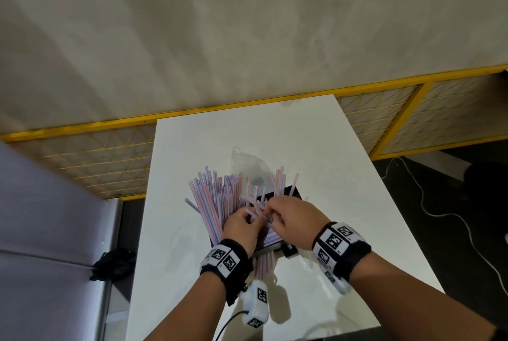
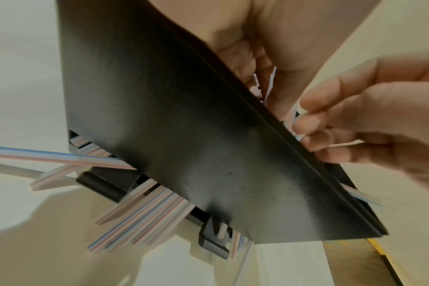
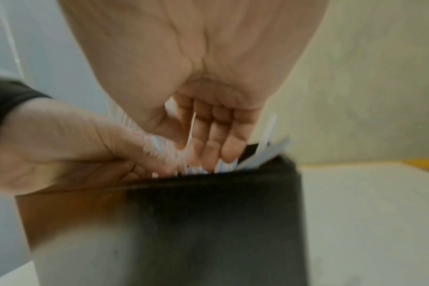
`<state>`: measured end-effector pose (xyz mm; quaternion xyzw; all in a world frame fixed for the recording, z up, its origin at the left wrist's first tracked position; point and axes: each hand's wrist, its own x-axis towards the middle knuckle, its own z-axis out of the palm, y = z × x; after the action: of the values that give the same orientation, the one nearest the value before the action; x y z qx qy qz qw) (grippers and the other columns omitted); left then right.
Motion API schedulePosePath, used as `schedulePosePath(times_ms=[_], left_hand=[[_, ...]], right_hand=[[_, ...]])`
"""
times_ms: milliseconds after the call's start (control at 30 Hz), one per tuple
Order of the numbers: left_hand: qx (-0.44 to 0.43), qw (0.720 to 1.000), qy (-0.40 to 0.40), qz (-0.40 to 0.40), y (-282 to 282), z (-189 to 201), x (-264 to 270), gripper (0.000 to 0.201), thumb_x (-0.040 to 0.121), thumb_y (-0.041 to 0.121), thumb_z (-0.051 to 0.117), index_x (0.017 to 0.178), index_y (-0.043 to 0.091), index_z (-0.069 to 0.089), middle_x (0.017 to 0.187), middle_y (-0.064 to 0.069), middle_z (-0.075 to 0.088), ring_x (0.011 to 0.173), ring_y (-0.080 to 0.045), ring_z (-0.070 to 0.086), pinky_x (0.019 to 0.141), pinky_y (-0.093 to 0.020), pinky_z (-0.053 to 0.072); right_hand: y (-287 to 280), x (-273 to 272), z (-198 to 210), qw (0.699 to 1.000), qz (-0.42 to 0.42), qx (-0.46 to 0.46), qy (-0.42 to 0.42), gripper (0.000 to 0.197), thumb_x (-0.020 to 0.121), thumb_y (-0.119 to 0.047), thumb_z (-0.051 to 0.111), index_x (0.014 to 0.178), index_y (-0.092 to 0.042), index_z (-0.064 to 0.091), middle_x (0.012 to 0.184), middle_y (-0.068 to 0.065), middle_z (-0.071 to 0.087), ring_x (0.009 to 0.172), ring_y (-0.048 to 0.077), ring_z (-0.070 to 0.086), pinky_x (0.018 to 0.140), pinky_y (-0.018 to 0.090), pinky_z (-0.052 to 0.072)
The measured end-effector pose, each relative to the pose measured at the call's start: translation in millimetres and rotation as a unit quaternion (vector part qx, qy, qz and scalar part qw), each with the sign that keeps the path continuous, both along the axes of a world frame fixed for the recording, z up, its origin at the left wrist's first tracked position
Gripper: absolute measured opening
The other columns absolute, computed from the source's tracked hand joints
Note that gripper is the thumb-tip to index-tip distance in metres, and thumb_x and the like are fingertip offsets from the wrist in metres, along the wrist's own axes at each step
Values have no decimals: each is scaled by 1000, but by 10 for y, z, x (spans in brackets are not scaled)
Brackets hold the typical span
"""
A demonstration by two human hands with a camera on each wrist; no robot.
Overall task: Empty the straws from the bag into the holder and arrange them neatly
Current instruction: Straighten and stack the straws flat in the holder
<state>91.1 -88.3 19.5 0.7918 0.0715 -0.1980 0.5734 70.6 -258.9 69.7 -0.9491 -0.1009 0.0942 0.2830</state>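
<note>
A black straw holder (image 1: 293,192) stands in the middle of the white table (image 1: 316,148). Striped pink and blue straws (image 1: 211,197) fan out of its top, leaning left and away from me. More straw ends (image 2: 145,209) poke out of the slot at its base. My left hand (image 1: 254,219) and right hand (image 1: 270,212) meet over the holder's near side, each with fingers curled round a few straws. In the left wrist view my right hand (image 2: 304,123) pinches straws at the holder's rim. The clear plastic bag (image 1: 247,160) lies flat just behind the holder.
A loose straw (image 1: 309,256) lies on the table to the right of the holder. A yellow-framed mesh fence (image 1: 384,120) runs behind the table. A white cable (image 1: 439,214) trails on the dark floor at right. A black bundle (image 1: 114,263) lies on the floor at left.
</note>
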Motion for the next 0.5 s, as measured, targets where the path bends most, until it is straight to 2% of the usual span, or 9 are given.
schedulePosePath(times_ms=[100, 200, 267, 333, 400, 433, 500], left_hand=[[2, 1000, 4, -1, -17, -6, 0, 16, 90, 18, 71, 76, 15, 65, 73, -7, 75, 71, -26, 73, 72, -49, 62], [24, 1000, -5, -1, -8, -14, 7, 20, 91, 19, 70, 76, 10, 60, 76, -13, 73, 77, -31, 73, 77, -48, 61], [35, 999, -8, 3, -10, -16, -1, 22, 90, 20, 71, 79, 6, 59, 75, -13, 72, 75, -29, 73, 74, -44, 62], [63, 998, -18, -5, -23, -12, 0, 25, 89, 25, 73, 79, 7, 59, 73, -8, 70, 68, -19, 70, 68, -33, 60], [79, 996, -28, -10, -36, -8, 8, 27, 88, 27, 74, 75, 12, 56, 69, -4, 65, 57, -7, 62, 55, -18, 50], [82, 996, -30, -10, -43, -8, 11, 27, 88, 27, 74, 74, 14, 55, 68, -4, 64, 53, -4, 59, 52, -14, 46], [77, 997, -29, -7, -52, -14, 19, 26, 88, 26, 75, 74, 12, 57, 72, -8, 68, 55, -5, 60, 54, -17, 49]], right_hand=[[-120, -76, 53, 982, 50, -180, -7, 14, 93, -19, 47, 99, -18, 60, 98, 2, 63, 89, 24, 58, 78, 34, 44], [-143, -125, 18, 957, 96, -273, 12, 20, 95, -18, 46, 106, -19, 63, 107, 3, 64, 99, 26, 60, 87, 38, 43], [-123, -132, -7, 952, 108, -286, 21, 23, 95, -15, 46, 109, -21, 63, 109, 1, 64, 101, 25, 60, 90, 39, 41], [-98, -110, -17, 952, 100, -289, 29, 24, 93, -11, 48, 111, -22, 61, 109, 1, 64, 101, 25, 61, 91, 39, 41], [-67, -66, -20, 958, 75, -276, 29, 22, 94, -11, 49, 111, -22, 59, 108, 1, 66, 101, 25, 62, 90, 38, 40], [-49, -48, -24, 962, 61, -265, 27, 20, 95, -12, 49, 110, -22, 59, 108, 0, 66, 101, 25, 63, 91, 38, 41], [-13, -13, -27, 969, 49, -243, 18, 18, 100, -16, 47, 108, -24, 60, 107, -2, 68, 101, 24, 63, 93, 39, 42]])
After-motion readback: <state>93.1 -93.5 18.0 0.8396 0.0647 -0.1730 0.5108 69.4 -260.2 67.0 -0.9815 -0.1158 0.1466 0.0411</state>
